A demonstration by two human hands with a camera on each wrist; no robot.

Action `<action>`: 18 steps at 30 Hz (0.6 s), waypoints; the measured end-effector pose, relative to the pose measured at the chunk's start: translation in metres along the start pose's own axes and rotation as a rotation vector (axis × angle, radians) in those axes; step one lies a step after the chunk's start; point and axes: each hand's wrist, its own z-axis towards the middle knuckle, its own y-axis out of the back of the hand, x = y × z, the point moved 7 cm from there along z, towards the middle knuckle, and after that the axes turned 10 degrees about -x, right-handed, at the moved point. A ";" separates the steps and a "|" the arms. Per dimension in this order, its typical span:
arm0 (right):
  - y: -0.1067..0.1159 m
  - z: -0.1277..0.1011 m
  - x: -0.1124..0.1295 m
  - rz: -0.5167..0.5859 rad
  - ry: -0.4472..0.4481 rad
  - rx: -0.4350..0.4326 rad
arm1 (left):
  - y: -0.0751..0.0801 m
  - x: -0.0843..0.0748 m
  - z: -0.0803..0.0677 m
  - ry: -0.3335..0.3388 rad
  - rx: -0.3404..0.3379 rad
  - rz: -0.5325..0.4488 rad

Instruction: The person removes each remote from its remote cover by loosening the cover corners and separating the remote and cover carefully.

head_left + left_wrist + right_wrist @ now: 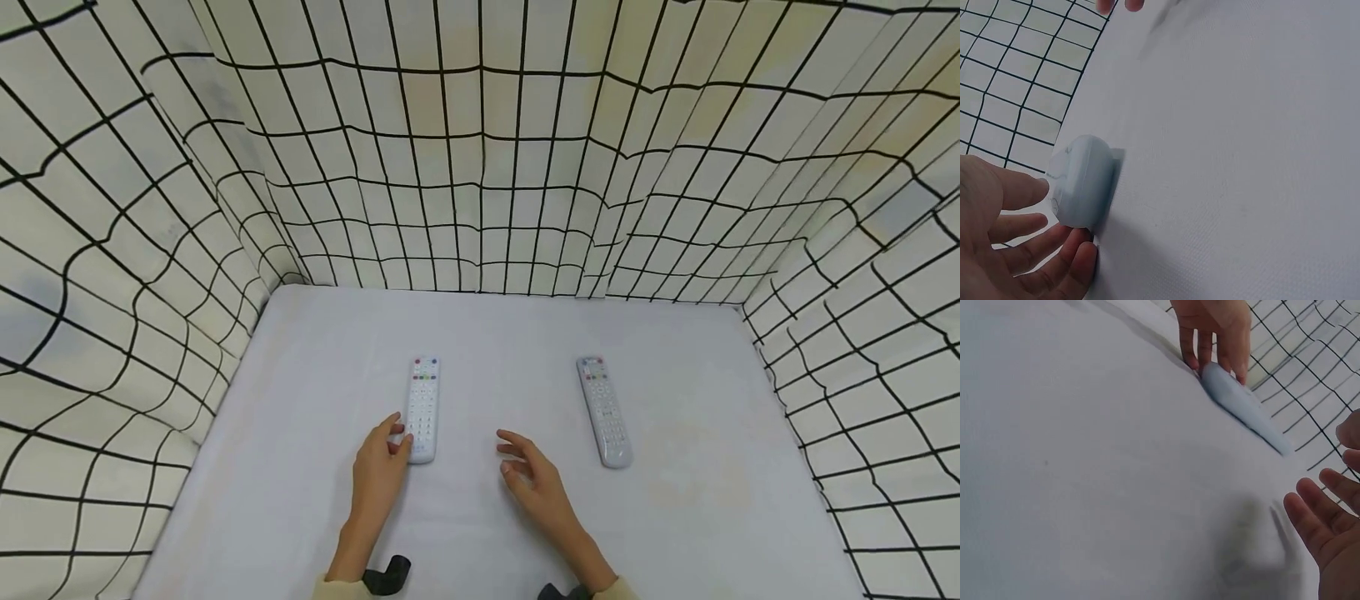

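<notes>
Touching the near end of the left remote (422, 408), the left hand (378, 475) has its grip loosely spread. The right hand (536, 479) hovers open over the bench (705, 500), apart from the right remote (603, 410).

No text, brand or number can be read; the button markings on both remotes (422, 408) (604, 411) are too small.
</notes>
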 end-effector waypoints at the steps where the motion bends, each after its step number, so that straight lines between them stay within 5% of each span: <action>1: -0.006 0.000 0.000 0.005 0.003 0.025 | 0.000 0.001 -0.001 0.000 0.000 -0.001; 18: -0.067 0.017 0.006 -0.037 0.092 0.209 | -0.001 0.007 -0.002 -0.003 -0.006 -0.048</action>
